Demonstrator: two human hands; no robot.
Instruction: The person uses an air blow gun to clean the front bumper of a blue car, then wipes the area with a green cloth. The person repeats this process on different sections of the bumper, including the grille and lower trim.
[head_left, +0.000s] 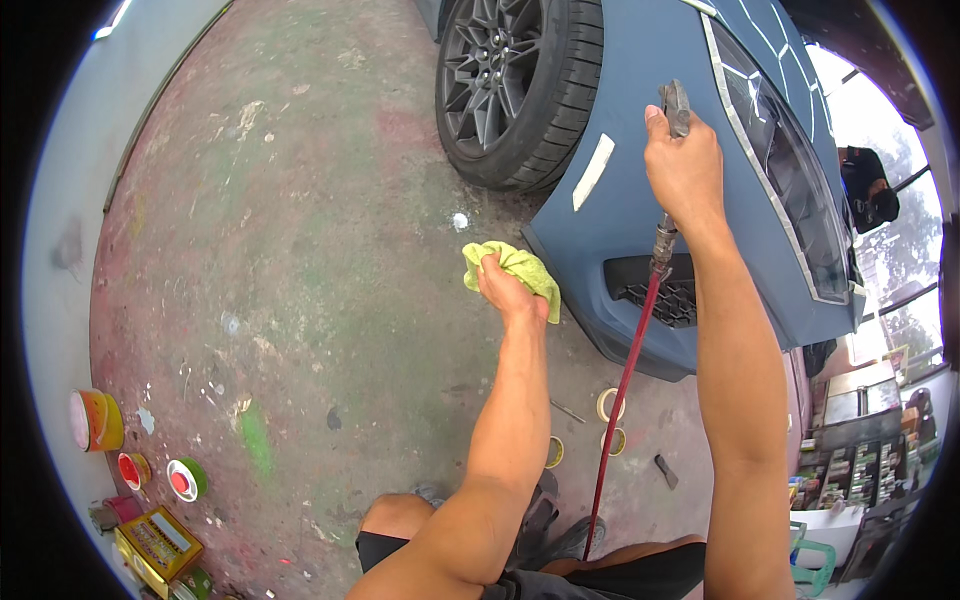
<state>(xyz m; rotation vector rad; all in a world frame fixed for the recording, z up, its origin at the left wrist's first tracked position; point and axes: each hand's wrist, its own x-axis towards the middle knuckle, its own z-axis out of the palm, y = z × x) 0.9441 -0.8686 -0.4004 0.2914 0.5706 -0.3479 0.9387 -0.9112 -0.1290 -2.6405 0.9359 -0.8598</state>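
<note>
My right hand (684, 169) grips an air blow gun (676, 105) in front of the blue-grey front fender of a car (637, 60). From the gun's metal coupling (664, 240) a red air hose (628, 367) runs down past my legs. Bunched in my left hand (511, 289) is a yellow-green cloth (525, 264), held low beside the bumper's edge. A strip of pale masking tape (593, 172) sticks to the panel behind the wheel (517, 82). More tape borders the headlight (780, 157). My right hand hides part of the gun's handle.
Tape rolls (609, 405) and a putty knife (665, 472) lie on the stained floor (315, 262) near my feet. Several paint cans and a yellow tin (159, 544) stand by the wall at left. A person (868, 187) is beyond the car; shelves (847, 472) stand at right.
</note>
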